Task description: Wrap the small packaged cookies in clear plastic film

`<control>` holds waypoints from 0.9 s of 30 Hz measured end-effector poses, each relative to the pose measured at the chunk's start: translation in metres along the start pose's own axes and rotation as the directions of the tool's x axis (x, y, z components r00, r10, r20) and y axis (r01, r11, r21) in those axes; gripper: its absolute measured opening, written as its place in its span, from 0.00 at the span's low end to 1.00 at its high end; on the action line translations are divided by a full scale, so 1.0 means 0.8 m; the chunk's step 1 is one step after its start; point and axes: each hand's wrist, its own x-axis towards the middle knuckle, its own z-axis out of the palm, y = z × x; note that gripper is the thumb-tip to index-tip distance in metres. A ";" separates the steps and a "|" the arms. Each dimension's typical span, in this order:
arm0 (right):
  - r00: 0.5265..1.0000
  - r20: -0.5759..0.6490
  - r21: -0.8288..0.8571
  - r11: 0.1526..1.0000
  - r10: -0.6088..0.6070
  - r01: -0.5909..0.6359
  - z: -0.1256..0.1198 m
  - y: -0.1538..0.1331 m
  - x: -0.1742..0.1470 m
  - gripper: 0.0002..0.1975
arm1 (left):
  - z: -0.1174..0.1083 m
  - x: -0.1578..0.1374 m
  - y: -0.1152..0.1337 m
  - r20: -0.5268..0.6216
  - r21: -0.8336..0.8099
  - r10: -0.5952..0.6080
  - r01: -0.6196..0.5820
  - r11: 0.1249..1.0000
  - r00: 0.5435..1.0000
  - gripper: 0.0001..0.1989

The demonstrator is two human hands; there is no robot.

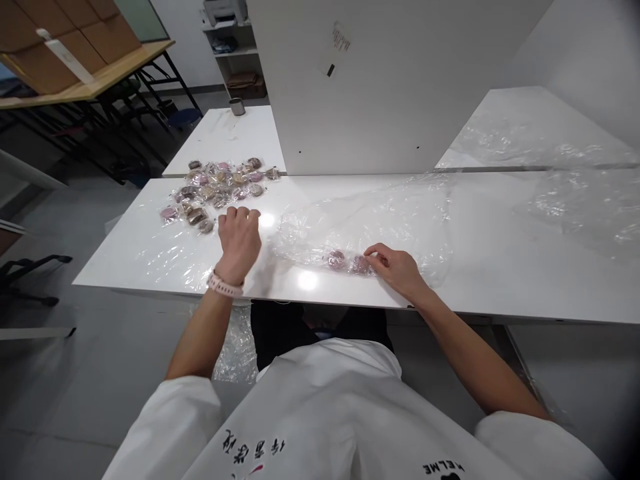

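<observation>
Back up and fingers curled, my left hand [240, 241] is over the white table just in front of a pile of clear-wrapped cookies [220, 190] in pink, tan and brown. Its fingertips are hidden, so whatever it may hold does not show. My right hand [397, 267] pinches with thumb and forefinger at the edge of a pink wrapped cookie [361, 264]. Just left of that lies another pink wrapped cookie [336, 259]. Both are at the near edge of a large, flat clear plastic bag [370, 220]; I cannot tell whether they are inside it.
A white upright panel [370, 87] stands behind the table [500, 260]. More clear plastic film [590, 207] is spread at the right. A small grey cup [237, 107] stands at the back left. Cardboard boxes [100, 43] rest on another table.
</observation>
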 end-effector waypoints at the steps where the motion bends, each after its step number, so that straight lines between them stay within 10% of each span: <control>1: 1.000 -0.009 -0.027 1.000 -0.013 0.013 0.001 0.000 -0.002 0.12 | 0.001 -0.011 0.013 -0.063 -0.021 0.057 -0.059 0.998 0.996 0.17; 6: 0.980 0.032 -0.112 0.974 -0.197 0.199 -0.002 0.005 -0.020 0.16 | 0.057 -0.070 0.097 0.198 -0.319 0.534 -0.461 0.828 0.822 0.21; 13: 0.957 0.011 -0.307 0.910 -0.289 0.279 -0.009 0.012 -0.033 0.21 | 0.090 -0.041 0.108 0.271 -0.338 0.385 -0.287 0.896 0.882 0.13; 18: 0.990 0.083 -0.356 0.925 -0.115 0.137 -0.020 0.005 0.003 0.26 | 0.086 0.011 0.117 0.499 -0.353 0.255 -0.075 0.933 0.829 0.13; 23: 0.955 -0.177 -0.465 0.875 -0.239 0.133 -0.018 -0.005 0.009 0.13 | 0.088 0.001 0.138 0.258 -0.184 0.329 -0.289 0.940 0.908 0.06; 27: 0.865 -0.125 -0.337 0.841 -0.485 0.423 0.002 -0.007 -0.014 0.14 | 0.086 -0.039 0.130 0.196 -0.240 0.511 -0.464 0.852 0.837 0.10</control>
